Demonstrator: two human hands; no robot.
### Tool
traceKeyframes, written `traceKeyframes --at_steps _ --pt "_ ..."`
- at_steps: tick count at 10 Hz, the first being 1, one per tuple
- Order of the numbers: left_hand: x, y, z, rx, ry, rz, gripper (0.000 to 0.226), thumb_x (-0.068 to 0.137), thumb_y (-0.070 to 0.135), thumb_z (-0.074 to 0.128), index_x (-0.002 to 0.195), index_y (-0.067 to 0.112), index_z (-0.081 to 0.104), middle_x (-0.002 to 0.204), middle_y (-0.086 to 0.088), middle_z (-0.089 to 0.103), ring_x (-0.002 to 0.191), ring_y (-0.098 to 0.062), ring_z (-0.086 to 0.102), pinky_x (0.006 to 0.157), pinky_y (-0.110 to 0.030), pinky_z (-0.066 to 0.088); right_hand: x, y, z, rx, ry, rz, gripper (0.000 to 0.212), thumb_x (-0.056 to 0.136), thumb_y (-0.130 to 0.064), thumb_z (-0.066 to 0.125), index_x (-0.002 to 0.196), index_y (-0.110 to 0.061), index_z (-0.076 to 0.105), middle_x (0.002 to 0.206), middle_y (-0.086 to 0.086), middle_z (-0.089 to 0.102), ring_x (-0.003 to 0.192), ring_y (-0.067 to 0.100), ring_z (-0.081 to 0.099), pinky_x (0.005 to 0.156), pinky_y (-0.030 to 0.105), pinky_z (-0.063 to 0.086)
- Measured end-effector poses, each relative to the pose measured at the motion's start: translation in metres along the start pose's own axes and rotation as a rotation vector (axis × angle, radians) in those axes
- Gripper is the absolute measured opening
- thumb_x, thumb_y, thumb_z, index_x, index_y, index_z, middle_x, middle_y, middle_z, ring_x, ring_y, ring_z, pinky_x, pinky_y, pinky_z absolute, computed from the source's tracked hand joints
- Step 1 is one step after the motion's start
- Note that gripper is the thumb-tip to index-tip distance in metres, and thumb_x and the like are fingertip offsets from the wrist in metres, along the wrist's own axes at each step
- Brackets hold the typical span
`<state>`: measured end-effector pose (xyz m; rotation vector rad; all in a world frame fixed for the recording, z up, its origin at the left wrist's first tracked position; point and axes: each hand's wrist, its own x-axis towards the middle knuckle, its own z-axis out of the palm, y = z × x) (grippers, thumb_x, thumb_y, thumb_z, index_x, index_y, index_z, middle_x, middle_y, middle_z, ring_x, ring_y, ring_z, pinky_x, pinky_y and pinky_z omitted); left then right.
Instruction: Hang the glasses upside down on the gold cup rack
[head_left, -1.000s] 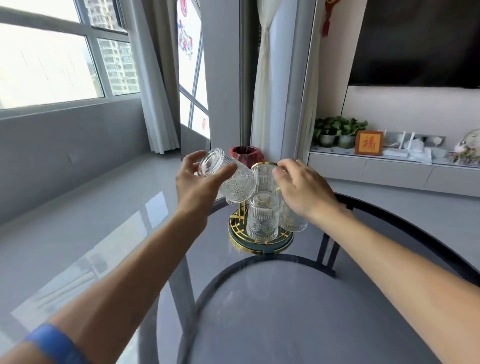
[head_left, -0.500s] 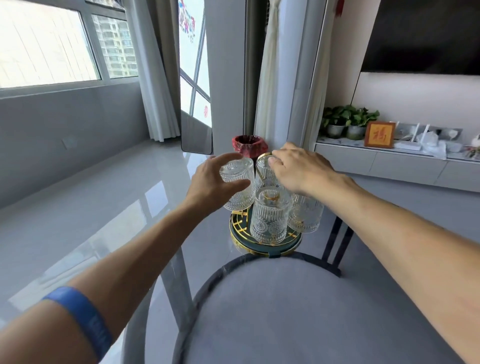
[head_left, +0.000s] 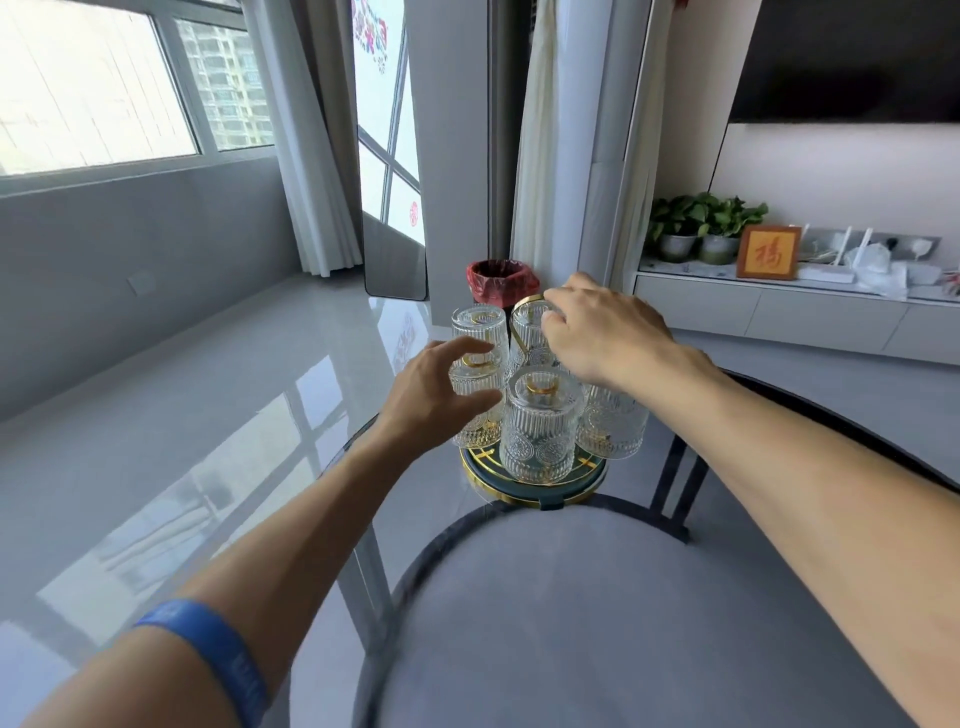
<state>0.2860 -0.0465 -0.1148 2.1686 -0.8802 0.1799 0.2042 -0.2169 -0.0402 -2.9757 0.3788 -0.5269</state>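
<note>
The gold cup rack (head_left: 535, 493) has a round dark tray with a gold rim and stands on a glass tabletop. Several ribbed clear glasses hang upside down on it: one in front (head_left: 540, 421), one on the right (head_left: 613, 426), one at the back (head_left: 530, 338). A further glass (head_left: 478, 332) sits inverted over a gold peg on the left. My left hand (head_left: 436, 395) wraps its finger and thumb around that glass's lower half. My right hand (head_left: 602, 338) grips the rack's gold loop handle (head_left: 522, 306) at the top.
A grey padded seat with a dark frame (head_left: 597, 597) shows under the glass tabletop. A red-lined bin (head_left: 501, 280) stands on the floor behind the rack. To the right runs a low white cabinet (head_left: 779, 312) with potted plants and a framed sign.
My left hand has turned the glass from tilted to upside down and lowered it onto the rack's left peg. My right hand has stayed on the handle.
</note>
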Motion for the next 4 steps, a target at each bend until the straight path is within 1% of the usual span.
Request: traceKeyframes --at_steps 1,2,3,4 --pt "-0.004 -0.002 0.005 -0.030 0.030 -0.017 0.051 0.077 0.034 0.077 0.125 0.031 0.061 0.130 -0.004 0.060 0.113 -0.020 0.058 0.088 -0.027 0.037 -0.008 0.001 0.005 -0.013 0.007 0.016 0.048 0.095 -0.038 0.026 0.134 -0.018 0.046 0.142 0.002 0.044 0.114 0.033 0.052 0.096 0.047 0.041" --pt "-0.002 -0.001 0.008 -0.037 0.017 -0.043 0.052 0.079 0.030 0.077 0.127 0.029 0.059 0.131 -0.006 0.057 0.115 -0.023 0.056 0.090 -0.029 0.038 -0.009 -0.002 0.013 -0.011 -0.019 0.024 0.052 0.094 -0.039 0.030 0.141 -0.018 0.038 0.147 0.002 0.041 0.119 0.033 0.049 0.099 0.047 0.039" --pt "0.005 0.020 0.006 0.073 -0.053 -0.088 0.062 0.081 0.025 0.075 0.138 0.027 0.051 0.148 -0.014 0.040 0.132 -0.036 0.044 0.106 -0.042 0.038 -0.009 -0.005 0.008 0.129 -0.111 0.071 0.063 0.095 -0.047 0.034 0.151 -0.021 0.020 0.160 0.001 0.021 0.139 0.033 0.029 0.113 0.049 0.025" --pt "-0.016 0.032 0.001 0.110 -0.037 -0.119 0.071 0.083 0.022 0.072 0.147 0.027 0.041 0.161 -0.014 0.020 0.144 -0.037 0.028 0.114 -0.050 0.030 -0.033 0.000 0.008 0.278 -0.090 0.115 0.067 0.095 -0.052 0.034 0.153 -0.026 0.011 0.164 -0.002 0.005 0.147 0.027 0.011 0.117 0.049 0.014"
